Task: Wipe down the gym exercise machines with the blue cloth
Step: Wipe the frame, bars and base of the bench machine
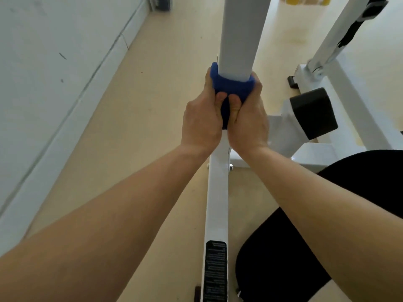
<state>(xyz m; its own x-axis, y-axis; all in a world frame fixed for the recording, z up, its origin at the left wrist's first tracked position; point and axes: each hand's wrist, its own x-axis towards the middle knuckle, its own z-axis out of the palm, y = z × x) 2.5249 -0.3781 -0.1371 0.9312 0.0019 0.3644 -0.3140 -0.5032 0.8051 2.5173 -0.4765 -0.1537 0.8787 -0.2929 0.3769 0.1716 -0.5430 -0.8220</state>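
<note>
Left hand [201, 122] and right hand [246, 120] sit level, fingers [258, 83] clamping the blue cloth [231, 86] around the white post [239, 35], whose long axis runs straight up beyond them, neither hand nearer.

Beige floor [157, 110]; possibly yellow containers [293, 0] beyond

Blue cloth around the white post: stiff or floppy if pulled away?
Probably floppy: the blue cloth wraps round the white post and bunches between the left hand and right hand. Its fuzzy surface likely grips rather than slides.
</note>
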